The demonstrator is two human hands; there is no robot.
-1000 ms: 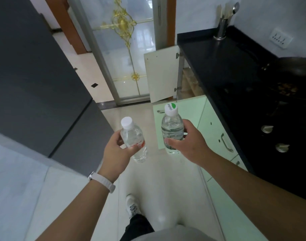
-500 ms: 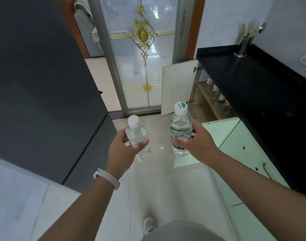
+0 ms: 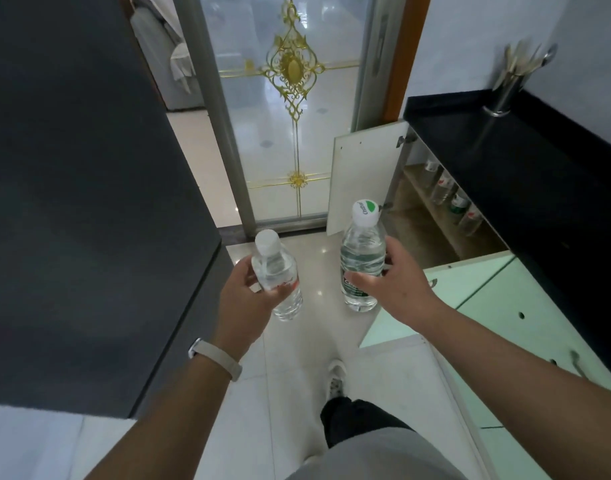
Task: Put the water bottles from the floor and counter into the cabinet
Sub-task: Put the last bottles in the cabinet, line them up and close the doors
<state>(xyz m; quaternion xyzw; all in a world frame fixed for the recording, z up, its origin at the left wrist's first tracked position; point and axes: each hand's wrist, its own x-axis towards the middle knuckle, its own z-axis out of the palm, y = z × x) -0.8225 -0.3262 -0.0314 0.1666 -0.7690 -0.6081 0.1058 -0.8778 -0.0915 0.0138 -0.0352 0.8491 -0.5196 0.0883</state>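
A person stands mid-frame on a pale tiled floor [image 3: 314, 341], a clear plastic water bottle in each hand. The left hand [image 3: 243, 299], a pale wristband [image 3: 215, 358] at its wrist, curls fingers and thumb round a white-capped bottle [image 3: 278, 275] with a thin red-marked label, leaning slightly right. The right hand [image 3: 390, 289] grips the taller green-labelled bottle [image 3: 361, 258], upright, its white cap printed with a green mark. Both bottles are held in the air, apart from each other. At centre right, beneath the black countertop [image 3: 505, 161], the cabinet [image 3: 422, 237] stands open, its white door [image 3: 363, 174] swung outward, with stored bottles [image 3: 442, 188] lined along its shelf.
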